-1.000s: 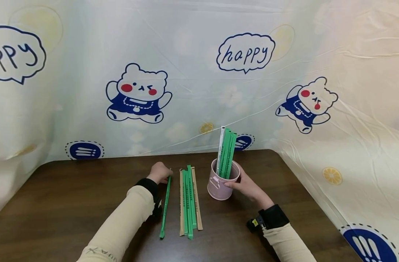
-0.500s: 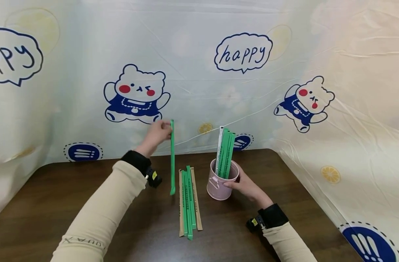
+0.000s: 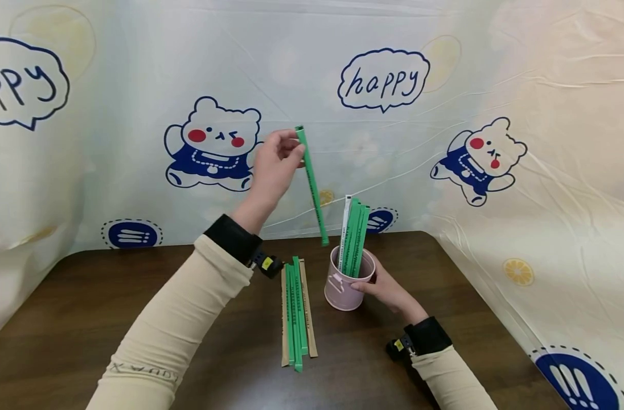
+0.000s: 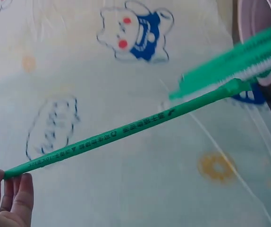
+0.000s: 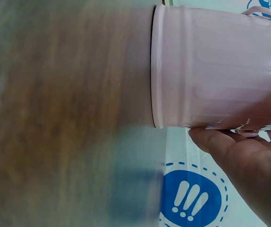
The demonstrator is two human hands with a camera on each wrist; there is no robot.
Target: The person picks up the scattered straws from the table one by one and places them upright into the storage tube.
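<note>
My left hand (image 3: 277, 165) is raised above the far edge of the table, pinching a green wrapped straw (image 3: 312, 182) near its top end. The straw slants down to the right, its lower end just up and left of the cup's rim. In the left wrist view thumb and fingers grip one tip of this straw (image 4: 140, 124), which has dark print. On the table stands a pink metal cup (image 3: 344, 293), its right side held by my right hand (image 3: 391, 290). Several green wrapped straws (image 3: 354, 239) and a white one (image 3: 345, 228) stick up out of the cup.
Left of the cup, several green wrapped straws (image 3: 298, 310) lie side by side on the brown table (image 3: 230, 353), with a brown wrapped straw (image 3: 310, 319) along each side. A patterned cloth (image 3: 302, 68) hangs behind the table and along its sides.
My left hand has lifted the green straw off the table left of the row and carried it up and right towards the cup. My right hand stays on the cup.
</note>
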